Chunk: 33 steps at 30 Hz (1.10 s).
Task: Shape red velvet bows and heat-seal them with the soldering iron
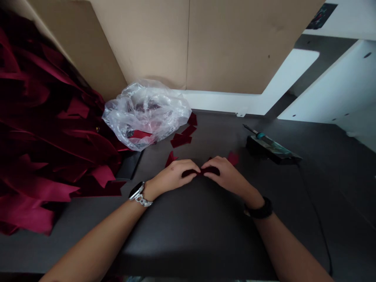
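Note:
Both hands meet over the dark table, pinching a dark red velvet ribbon (214, 170) at its middle. My left hand (178, 172), with a watch at the wrist, grips the ribbon between thumb and fingertips. From the other side my right hand (225, 174), with a black band at the wrist, pinches it close by. The ribbon bulges like loops inside both hands. One notched red ribbon end (170, 159) sticks out beyond my left hand, and a red piece (233, 158) shows blurred beyond my right. My fingers hide how the middle is folded.
A large pile of red ribbons (58, 117) covers the left side. A clear plastic bag (147, 113) holds red pieces, with cut scraps (181, 140) beside it. At right, a soldering-iron-like tool (260, 136) rests on a black box (274, 150), its cord trailing. Cardboard (223, 47) stands behind.

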Available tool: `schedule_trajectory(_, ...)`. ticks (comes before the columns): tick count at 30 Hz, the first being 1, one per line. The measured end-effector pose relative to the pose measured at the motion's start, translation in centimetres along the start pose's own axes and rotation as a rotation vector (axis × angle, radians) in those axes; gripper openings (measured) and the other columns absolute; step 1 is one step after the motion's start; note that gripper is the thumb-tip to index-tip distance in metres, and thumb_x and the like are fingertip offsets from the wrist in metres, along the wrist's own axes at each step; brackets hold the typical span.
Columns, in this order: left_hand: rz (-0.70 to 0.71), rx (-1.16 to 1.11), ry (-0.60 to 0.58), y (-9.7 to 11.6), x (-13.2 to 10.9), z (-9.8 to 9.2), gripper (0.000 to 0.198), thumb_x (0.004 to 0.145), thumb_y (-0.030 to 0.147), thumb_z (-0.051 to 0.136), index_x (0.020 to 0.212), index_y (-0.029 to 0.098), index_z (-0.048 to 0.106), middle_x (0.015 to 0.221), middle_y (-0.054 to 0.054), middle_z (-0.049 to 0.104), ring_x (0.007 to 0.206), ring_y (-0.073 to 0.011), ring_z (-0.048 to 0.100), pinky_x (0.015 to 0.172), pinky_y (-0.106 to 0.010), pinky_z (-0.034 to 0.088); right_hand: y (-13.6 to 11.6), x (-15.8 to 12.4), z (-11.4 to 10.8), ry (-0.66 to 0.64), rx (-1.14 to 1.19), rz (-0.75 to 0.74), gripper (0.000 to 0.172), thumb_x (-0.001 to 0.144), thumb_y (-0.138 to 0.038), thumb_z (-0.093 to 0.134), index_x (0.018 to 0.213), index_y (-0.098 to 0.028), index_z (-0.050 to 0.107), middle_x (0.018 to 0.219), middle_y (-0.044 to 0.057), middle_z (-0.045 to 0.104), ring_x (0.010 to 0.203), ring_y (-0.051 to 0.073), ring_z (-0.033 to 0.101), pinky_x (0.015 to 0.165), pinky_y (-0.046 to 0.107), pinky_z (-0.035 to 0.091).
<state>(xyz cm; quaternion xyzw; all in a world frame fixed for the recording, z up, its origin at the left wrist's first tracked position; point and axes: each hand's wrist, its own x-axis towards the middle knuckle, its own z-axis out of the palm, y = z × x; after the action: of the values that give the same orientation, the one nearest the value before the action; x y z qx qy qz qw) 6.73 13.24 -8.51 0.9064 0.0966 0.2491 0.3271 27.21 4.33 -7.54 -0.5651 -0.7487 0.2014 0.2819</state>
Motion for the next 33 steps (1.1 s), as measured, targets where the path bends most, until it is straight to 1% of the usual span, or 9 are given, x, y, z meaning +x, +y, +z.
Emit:
schedule_trajectory(1, -0.024, -0.02, 0.052, 0.2, 0.1, -0.3, 0.016, 0.091, 0.015, 0.052, 0.103, 0.016, 0.064, 0.096, -0.006, 0.069, 0.09, -0.0138, 0.064, 0.084, -0.027, 0.05, -0.2, 0.1, -0.1, 0.042, 0.063, 0.015, 0.013, 0.084, -0.013, 0.062, 0.095, -0.02, 0.065, 0.092, 0.004, 0.069, 0.087, 0.02, 0.061, 0.081, 0.035, 0.046)
schedule_trajectory(3, -0.056, -0.056, 0.144, 0.6, 0.2, -0.8, 0.016, 0.092, 0.016, 0.051, 0.103, 0.016, 0.062, 0.096, -0.005, 0.069, 0.088, -0.0131, 0.065, 0.082, -0.026, 0.051, -0.6, 0.2, -0.3, 0.133, 0.203, 0.045, 0.011, 0.089, -0.018, 0.057, 0.096, -0.02, 0.065, 0.091, 0.004, 0.07, 0.082, 0.018, 0.064, 0.076, 0.031, 0.049)
schedule_trajectory(5, -0.049, -0.081, 0.189, 1.0, 0.4, -1.3, 0.015, 0.091, 0.017, 0.053, 0.102, 0.016, 0.062, 0.095, -0.006, 0.069, 0.087, -0.0132, 0.065, 0.081, -0.026, 0.052, -1.0, 0.3, -0.3, 0.22, 0.28, 0.065, 0.011, 0.088, -0.023, 0.057, 0.095, -0.019, 0.066, 0.088, 0.004, 0.07, 0.08, 0.017, 0.065, 0.073, 0.029, 0.051)
schedule_trajectory(7, 0.004, -0.076, 0.214, 1.3, 0.5, -1.6, 0.015, 0.09, 0.016, 0.055, 0.102, 0.016, 0.063, 0.097, -0.007, 0.069, 0.09, -0.0145, 0.065, 0.081, -0.028, 0.052, -1.3, 0.3, -0.2, 0.289, 0.292, 0.066, 0.011, 0.086, -0.024, 0.059, 0.092, -0.019, 0.067, 0.086, 0.004, 0.07, 0.078, 0.017, 0.066, 0.071, 0.028, 0.052)
schedule_trajectory(10, 0.077, -0.009, 0.229, 1.6, 0.5, -1.7, 0.018, 0.087, 0.014, 0.057, 0.104, 0.017, 0.064, 0.103, -0.008, 0.067, 0.095, -0.0158, 0.065, 0.083, -0.03, 0.054, -1.6, 0.3, -0.2, 0.353, 0.264, 0.039, 0.01, 0.086, -0.024, 0.06, 0.09, -0.019, 0.068, 0.084, 0.003, 0.071, 0.076, 0.016, 0.067, 0.069, 0.027, 0.053)
schedule_trajectory(14, 0.109, 0.138, 0.272, 2.0, 0.4, -1.4, 0.025, 0.085, 0.013, 0.06, 0.109, 0.017, 0.063, 0.105, -0.009, 0.065, 0.096, -0.0156, 0.064, 0.083, -0.03, 0.055, -2.1, 0.0, -0.1, 0.422, 0.151, -0.042, 0.008, 0.087, -0.022, 0.06, 0.092, -0.02, 0.067, 0.084, 0.002, 0.071, 0.076, 0.016, 0.067, 0.07, 0.026, 0.053)
schedule_trajectory(19, 0.171, 0.352, 0.365, 2.3, 0.1, -1.1, 0.019, 0.086, 0.011, 0.059, 0.102, 0.017, 0.066, 0.104, -0.009, 0.065, 0.097, -0.0175, 0.063, 0.083, -0.032, 0.055, -2.9, -0.2, 0.0, 0.512, 0.014, -0.164, 0.007, 0.089, -0.019, 0.06, 0.093, -0.02, 0.065, 0.084, 0.002, 0.071, 0.076, 0.015, 0.068, 0.072, 0.026, 0.054)
schedule_trajectory(28, 0.311, 0.353, 0.43, 2.9, 0.2, -1.4, 0.018, 0.085, 0.006, 0.059, 0.096, 0.017, 0.066, 0.096, -0.006, 0.065, 0.09, -0.0146, 0.062, 0.078, -0.03, 0.055, -3.3, -0.5, 0.4, 0.609, 0.007, -0.256, 0.008, 0.089, -0.015, 0.059, 0.092, -0.021, 0.064, 0.082, 0.002, 0.07, 0.072, 0.015, 0.067, 0.066, 0.028, 0.055)
schedule_trajectory(33, 0.368, 0.393, 0.472, 3.0, -0.1, -1.2, 0.02, 0.082, 0.005, 0.061, 0.096, 0.018, 0.065, 0.096, -0.006, 0.065, 0.091, -0.0161, 0.062, 0.077, -0.031, 0.056, -3.5, -0.5, 0.6, 0.66, 0.009, -0.343, 0.017, 0.086, -0.008, 0.061, 0.097, -0.021, 0.063, 0.082, 0.003, 0.07, 0.072, 0.016, 0.066, 0.064, 0.029, 0.055)
